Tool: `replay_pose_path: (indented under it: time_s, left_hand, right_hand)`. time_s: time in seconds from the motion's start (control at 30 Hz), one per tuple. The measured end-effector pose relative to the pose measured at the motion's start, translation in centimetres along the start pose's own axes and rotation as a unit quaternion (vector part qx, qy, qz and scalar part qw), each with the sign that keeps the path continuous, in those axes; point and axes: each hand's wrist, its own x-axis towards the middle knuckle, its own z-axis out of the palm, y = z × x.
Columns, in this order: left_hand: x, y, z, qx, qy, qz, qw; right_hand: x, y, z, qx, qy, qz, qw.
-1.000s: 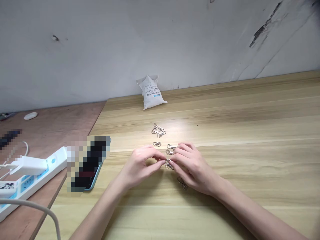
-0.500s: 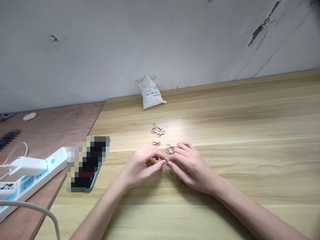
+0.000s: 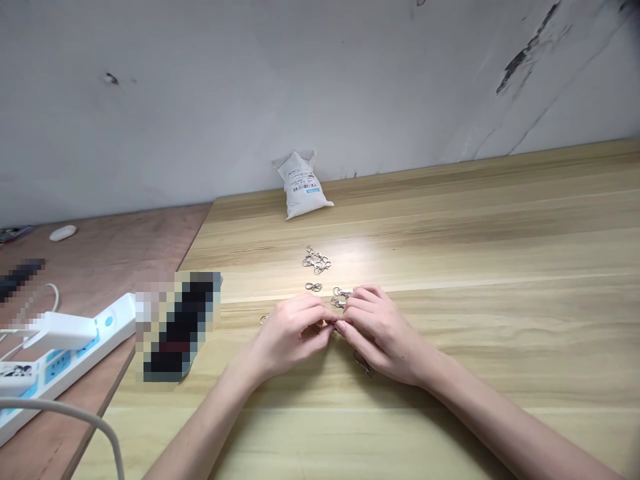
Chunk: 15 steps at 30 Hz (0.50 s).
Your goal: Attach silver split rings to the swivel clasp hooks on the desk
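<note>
My left hand [image 3: 295, 337] and my right hand [image 3: 383, 333] meet at the fingertips just above the table, each closed in a pinch. A small silver swivel clasp [image 3: 337, 331] is between them, mostly covered by the fingers. Beside my right fingers lie two more clasps [image 3: 340, 302], partly hidden. Another metal clasp [image 3: 363, 364] rests under the edge of my right palm. Beyond the hands are a single clasp [image 3: 313, 287] and a small heap of clasps [image 3: 317, 261]. A bit of a metal ring [image 3: 264, 320] shows behind my left hand.
A white printed packet [image 3: 303, 190] stands at the back by the wall. To the left lies a blurred-out phone [image 3: 177, 333]. A white power strip [image 3: 113, 317] with plugs and a grey cable [image 3: 95, 419] occupies the lower brown table, where a white oval case [image 3: 63, 233] sits.
My left fingers have bunched closer against the right fingertips and now cover more of the clasp. A metal ring has come into view behind my left hand. My right hand has barely moved.
</note>
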Motion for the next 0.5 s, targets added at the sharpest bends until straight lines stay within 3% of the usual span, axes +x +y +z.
replay_pose_path:
  time_s: [0.5]
  left_hand:
    - [0.11,-0.08,0.33,0.032,0.022,0.023,0.999]
  right_hand:
    - [0.06,0.08,-0.03,0.008,-0.005,0.002,1.000]
